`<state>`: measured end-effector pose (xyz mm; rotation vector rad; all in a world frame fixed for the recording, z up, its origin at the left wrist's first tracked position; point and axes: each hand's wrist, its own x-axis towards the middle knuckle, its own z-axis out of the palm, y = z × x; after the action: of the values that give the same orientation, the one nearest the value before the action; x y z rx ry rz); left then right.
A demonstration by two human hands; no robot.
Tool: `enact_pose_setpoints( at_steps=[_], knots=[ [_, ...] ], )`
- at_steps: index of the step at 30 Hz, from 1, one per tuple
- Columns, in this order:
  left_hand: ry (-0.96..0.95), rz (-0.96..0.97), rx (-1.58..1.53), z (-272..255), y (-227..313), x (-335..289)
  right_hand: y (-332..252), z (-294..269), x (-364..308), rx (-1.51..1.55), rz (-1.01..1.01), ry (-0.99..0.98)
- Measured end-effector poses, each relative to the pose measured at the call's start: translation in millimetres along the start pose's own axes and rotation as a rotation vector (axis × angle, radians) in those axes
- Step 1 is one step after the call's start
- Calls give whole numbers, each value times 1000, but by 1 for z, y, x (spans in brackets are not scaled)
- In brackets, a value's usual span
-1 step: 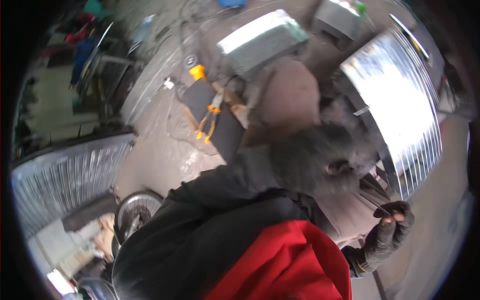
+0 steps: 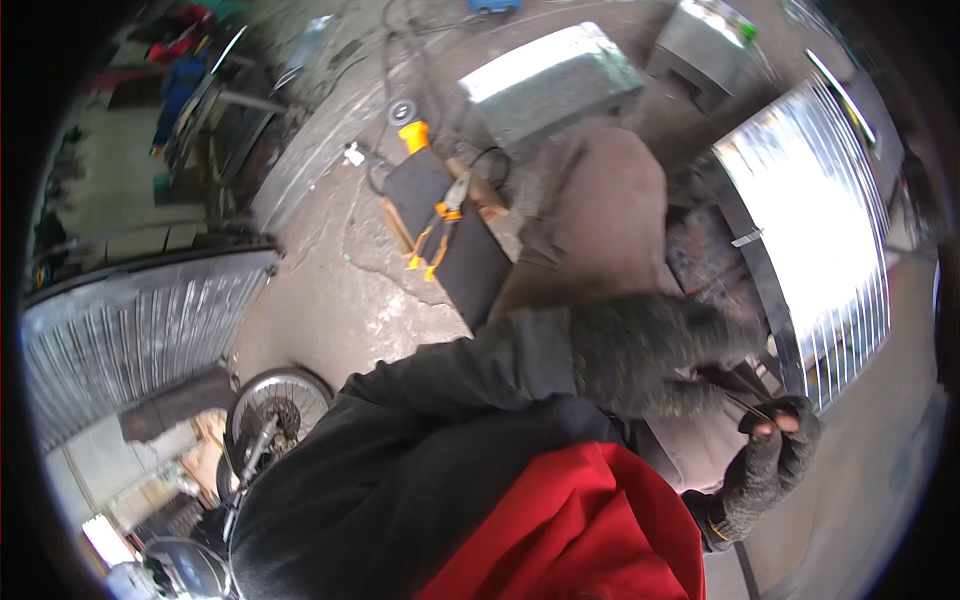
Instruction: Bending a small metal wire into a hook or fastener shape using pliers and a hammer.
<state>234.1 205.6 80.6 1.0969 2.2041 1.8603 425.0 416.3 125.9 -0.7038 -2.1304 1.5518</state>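
Both hands wear dark grey knitted gloves. My left hand [image 2: 655, 355] reaches across my lap, fingers stretched out and slightly blurred, thumb apart below them. My right hand [image 2: 775, 462], lower right, is closed, with bare fingertips showing; it pinches a thin dark rod [image 2: 745, 406]. The rod slants from beside the left thumb to the right fingertips; whether the left hand touches it I cannot tell. Just beyond the hands stands a shiny ribbed metal panel [image 2: 810, 220] with a dark edge strip.
On the floor, orange-handled pliers [image 2: 445, 225] lie on a dark board [image 2: 480, 275], near an angle grinder [image 2: 410, 130]. Metal boxes [image 2: 550, 85] stand ahead. To the left are a ribbed metal sheet [image 2: 140, 340] and a spoked wheel [image 2: 278, 405]. My knee [image 2: 600, 190] juts forward.
The view has shifted a little, so the floor things sit further right and lower. My left hand is less blurred, its fingers nearer the right hand. The right hand still pinches the rod.
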Motion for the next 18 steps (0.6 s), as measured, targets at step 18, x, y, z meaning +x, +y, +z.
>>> enact_pose_setpoints(
  at_steps=[18],
  knots=[
    [157,-556,960,-169,-207,-148,38,45,30,-328,-16,-354]
  ],
)
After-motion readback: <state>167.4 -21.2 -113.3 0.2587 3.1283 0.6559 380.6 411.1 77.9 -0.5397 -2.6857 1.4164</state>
